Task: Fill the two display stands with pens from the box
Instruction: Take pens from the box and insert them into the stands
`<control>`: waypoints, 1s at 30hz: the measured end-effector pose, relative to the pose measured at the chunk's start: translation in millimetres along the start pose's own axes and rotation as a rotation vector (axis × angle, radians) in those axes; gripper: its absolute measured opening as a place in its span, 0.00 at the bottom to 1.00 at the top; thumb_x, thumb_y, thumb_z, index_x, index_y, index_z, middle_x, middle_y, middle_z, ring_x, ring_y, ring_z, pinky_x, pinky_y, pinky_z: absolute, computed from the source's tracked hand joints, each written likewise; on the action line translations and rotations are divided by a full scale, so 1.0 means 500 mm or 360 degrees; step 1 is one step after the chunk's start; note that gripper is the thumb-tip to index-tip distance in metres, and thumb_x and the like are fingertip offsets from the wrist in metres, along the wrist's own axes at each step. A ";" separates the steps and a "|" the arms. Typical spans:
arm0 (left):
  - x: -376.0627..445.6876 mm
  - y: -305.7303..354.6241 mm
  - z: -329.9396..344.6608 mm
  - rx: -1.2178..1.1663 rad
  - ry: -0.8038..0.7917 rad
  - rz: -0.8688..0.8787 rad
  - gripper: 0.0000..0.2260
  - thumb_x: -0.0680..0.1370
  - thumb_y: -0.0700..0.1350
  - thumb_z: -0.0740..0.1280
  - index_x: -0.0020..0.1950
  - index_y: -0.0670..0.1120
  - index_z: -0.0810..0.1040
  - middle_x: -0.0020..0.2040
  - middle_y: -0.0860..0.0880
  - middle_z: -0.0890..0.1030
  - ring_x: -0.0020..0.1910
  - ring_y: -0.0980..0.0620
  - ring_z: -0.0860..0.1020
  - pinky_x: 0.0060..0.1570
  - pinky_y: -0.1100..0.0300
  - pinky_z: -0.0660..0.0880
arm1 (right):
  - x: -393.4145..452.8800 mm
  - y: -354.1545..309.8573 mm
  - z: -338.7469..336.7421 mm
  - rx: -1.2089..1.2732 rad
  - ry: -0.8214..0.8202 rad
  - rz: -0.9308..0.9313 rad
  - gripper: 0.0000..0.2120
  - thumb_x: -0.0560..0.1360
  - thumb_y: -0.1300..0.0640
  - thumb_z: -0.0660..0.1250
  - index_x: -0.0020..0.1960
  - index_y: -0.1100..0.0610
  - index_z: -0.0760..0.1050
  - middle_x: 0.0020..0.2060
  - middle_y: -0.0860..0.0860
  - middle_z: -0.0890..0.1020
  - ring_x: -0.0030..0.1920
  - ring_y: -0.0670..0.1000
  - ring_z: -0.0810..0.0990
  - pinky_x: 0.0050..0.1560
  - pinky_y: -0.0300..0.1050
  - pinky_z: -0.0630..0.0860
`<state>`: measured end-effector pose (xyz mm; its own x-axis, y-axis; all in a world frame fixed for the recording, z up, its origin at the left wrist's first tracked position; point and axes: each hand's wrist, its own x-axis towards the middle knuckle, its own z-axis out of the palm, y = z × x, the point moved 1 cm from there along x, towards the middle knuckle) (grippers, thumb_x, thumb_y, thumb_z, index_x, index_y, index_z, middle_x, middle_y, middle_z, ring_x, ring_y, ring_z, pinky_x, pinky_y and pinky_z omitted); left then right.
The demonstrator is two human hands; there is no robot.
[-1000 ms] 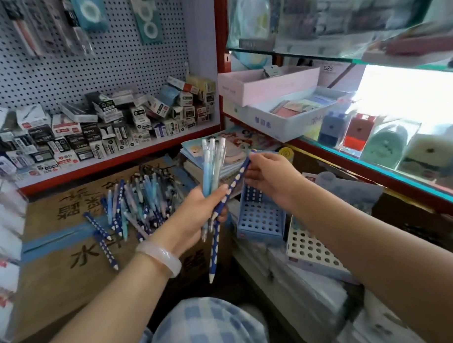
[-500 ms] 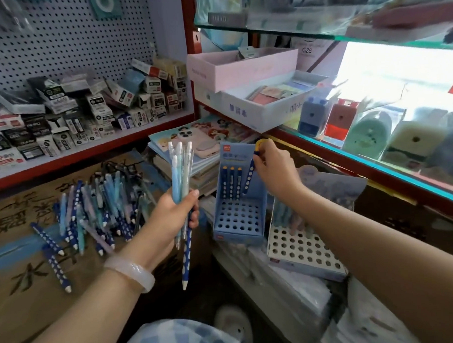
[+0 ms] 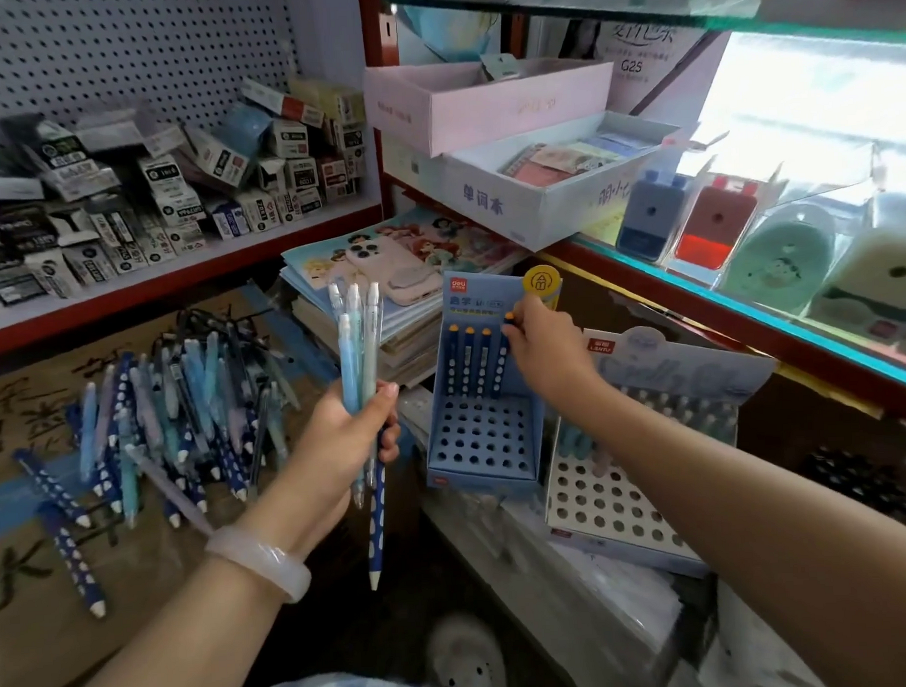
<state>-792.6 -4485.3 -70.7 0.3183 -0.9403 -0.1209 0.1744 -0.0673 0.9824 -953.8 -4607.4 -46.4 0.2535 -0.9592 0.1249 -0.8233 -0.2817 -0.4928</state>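
Behind right hand [image 3: 546,350], fourth pen's [image 3: 502,364] cap hidden

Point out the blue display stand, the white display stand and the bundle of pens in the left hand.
blue display stand [image 3: 479,440]: head view, on its holed base.
white display stand [image 3: 600,502]: head view, on its holed top.
bundle of pens [image 3: 356,346]: head view, on the pale barrels above the fist.

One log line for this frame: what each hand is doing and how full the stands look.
right hand seating fourth navy dotted pen in blue stand back row | left hand holding pen bundle | white stand front holes empty
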 end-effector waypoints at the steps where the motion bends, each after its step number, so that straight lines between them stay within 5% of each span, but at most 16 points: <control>1: -0.001 -0.002 0.000 -0.0008 -0.0003 -0.0002 0.03 0.79 0.40 0.60 0.45 0.44 0.69 0.34 0.48 0.69 0.26 0.56 0.69 0.24 0.65 0.68 | -0.001 0.004 0.004 -0.0009 -0.0016 0.0000 0.07 0.81 0.56 0.56 0.55 0.59 0.65 0.50 0.60 0.77 0.49 0.60 0.77 0.44 0.54 0.75; 12: -0.012 0.010 0.002 -0.0072 -0.0010 0.0027 0.04 0.79 0.39 0.60 0.44 0.43 0.68 0.33 0.47 0.69 0.25 0.57 0.69 0.24 0.66 0.68 | 0.017 0.006 0.056 -0.0153 -0.0109 0.0121 0.21 0.81 0.58 0.56 0.71 0.64 0.59 0.52 0.62 0.79 0.49 0.60 0.79 0.39 0.50 0.74; 19: -0.021 0.015 0.000 -0.0132 0.0160 0.0018 0.06 0.80 0.39 0.59 0.43 0.43 0.68 0.33 0.47 0.70 0.28 0.53 0.69 0.25 0.64 0.69 | -0.051 -0.003 0.033 0.0036 0.0030 0.0158 0.11 0.79 0.52 0.61 0.52 0.60 0.73 0.45 0.56 0.81 0.46 0.56 0.79 0.44 0.50 0.76; 21: -0.019 0.013 0.002 -0.0151 0.0222 -0.0005 0.06 0.80 0.38 0.59 0.43 0.42 0.68 0.33 0.47 0.70 0.28 0.53 0.70 0.25 0.63 0.70 | -0.076 -0.025 0.030 0.0343 -0.0183 -0.0013 0.09 0.80 0.53 0.61 0.49 0.58 0.75 0.40 0.53 0.82 0.40 0.52 0.81 0.46 0.52 0.80; 25: -0.026 0.018 0.012 -0.0113 0.0298 -0.0013 0.06 0.80 0.37 0.58 0.43 0.42 0.69 0.33 0.47 0.72 0.26 0.55 0.73 0.26 0.62 0.73 | -0.139 -0.074 0.030 0.0863 -0.1056 -0.0240 0.09 0.80 0.54 0.61 0.49 0.58 0.77 0.41 0.51 0.83 0.38 0.44 0.82 0.45 0.40 0.81; 30: -0.038 0.027 0.017 -0.0229 0.0363 -0.0081 0.05 0.80 0.38 0.59 0.44 0.41 0.70 0.34 0.44 0.78 0.28 0.52 0.80 0.28 0.61 0.77 | -0.175 -0.081 0.041 0.1271 -0.1258 -0.0084 0.04 0.78 0.60 0.63 0.48 0.58 0.76 0.40 0.51 0.82 0.40 0.46 0.81 0.44 0.35 0.79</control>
<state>-804.4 -4471.1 -54.0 0.5042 -0.8365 -0.2147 0.3210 -0.0493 0.9458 -932.3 -4511.9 -55.1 0.7630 -0.5831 -0.2791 -0.3124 0.0454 -0.9489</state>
